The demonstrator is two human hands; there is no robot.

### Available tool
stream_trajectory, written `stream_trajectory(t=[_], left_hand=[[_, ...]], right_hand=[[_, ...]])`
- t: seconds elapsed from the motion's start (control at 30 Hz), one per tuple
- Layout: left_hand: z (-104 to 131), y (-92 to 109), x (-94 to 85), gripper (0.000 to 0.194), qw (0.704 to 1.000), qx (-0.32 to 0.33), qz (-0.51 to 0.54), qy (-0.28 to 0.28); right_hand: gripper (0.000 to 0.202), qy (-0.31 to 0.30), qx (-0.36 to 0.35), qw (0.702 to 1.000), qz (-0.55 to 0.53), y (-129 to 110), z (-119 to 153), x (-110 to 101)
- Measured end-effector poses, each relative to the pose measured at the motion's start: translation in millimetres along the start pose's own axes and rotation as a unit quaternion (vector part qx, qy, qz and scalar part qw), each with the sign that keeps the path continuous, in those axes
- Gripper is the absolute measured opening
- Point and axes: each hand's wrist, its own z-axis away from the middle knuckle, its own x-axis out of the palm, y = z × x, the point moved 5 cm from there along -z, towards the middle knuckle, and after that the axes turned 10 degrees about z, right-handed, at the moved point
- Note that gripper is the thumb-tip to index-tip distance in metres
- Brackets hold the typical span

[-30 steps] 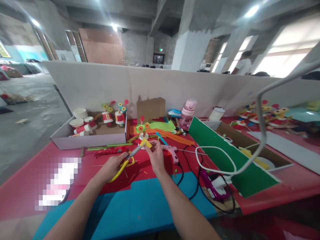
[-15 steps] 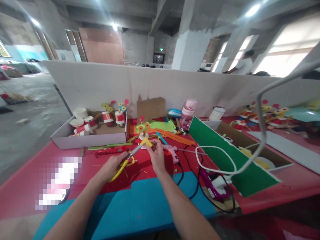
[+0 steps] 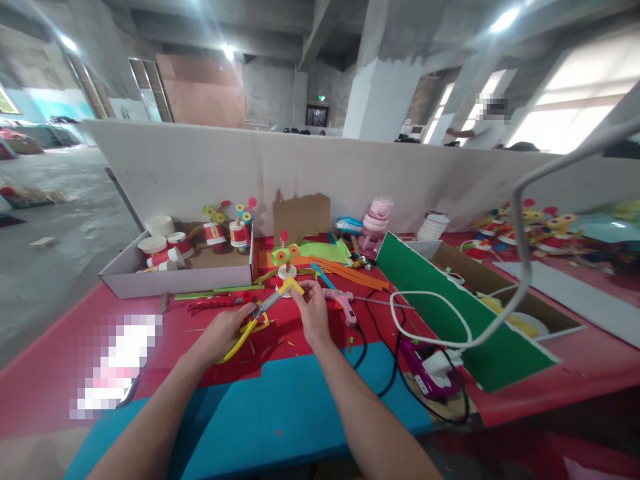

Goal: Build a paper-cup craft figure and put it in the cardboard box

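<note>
My left hand (image 3: 226,333) is closed round yellow-handled scissors (image 3: 270,303), whose blades point up and right. At the blade tips is a small yellow piece (image 3: 293,287), which looks like paper or card, pinched in the fingers of my right hand (image 3: 314,312). Just behind the blades stands a paper-cup figure (image 3: 287,257) with green and orange eyes, coiled arms and a red disc on top. A pink glue gun (image 3: 345,307) lies to the right of my right hand. Red strips or tools (image 3: 220,303) lie beyond my left hand.
A white box (image 3: 180,277) at left holds paper cups and two finished-looking figures. Orange strips (image 3: 345,270) and a pink bottle (image 3: 377,223) are at the back. A green-sided box (image 3: 450,313), a white cable loop (image 3: 430,300) and a purple power strip (image 3: 430,377) occupy the right. A phone-like object (image 3: 123,367) lies left.
Both hands, the scissors and the yellow piece stay almost in place, with only a slight shift of the view. The person in the background at right has changed posture, one arm held out.
</note>
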Motion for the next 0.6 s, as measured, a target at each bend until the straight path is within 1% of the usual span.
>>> stream_trajectory(t=[0.27, 0.43, 0.5, 0.6], left_hand=[[-0.7, 0.8, 2.1, 0.029, 1.000, 0.018, 0.006, -0.004], [-0.4, 1.2, 2.1, 0.031, 0.999, 0.028, 0.018, -0.006], [-0.4, 1.5, 1.8, 0.032, 0.999, 0.027, 0.019, -0.005], [-0.7, 1.1, 1.9, 0.033, 0.999, 0.025, 0.022, -0.006]], right_hand=[[0.029, 0.011, -0.013, 1.000, 0.005, -3.2, 1.1, 1.4], [0.031, 0.017, -0.005, 1.000, 0.015, -3.6, 0.8, 0.3], [0.033, 0.007, -0.005, 1.000, 0.013, -3.7, 0.6, 0.7], [0.035, -0.034, 0.016, 0.999, -0.032, 0.3, 0.3, 4.1]])
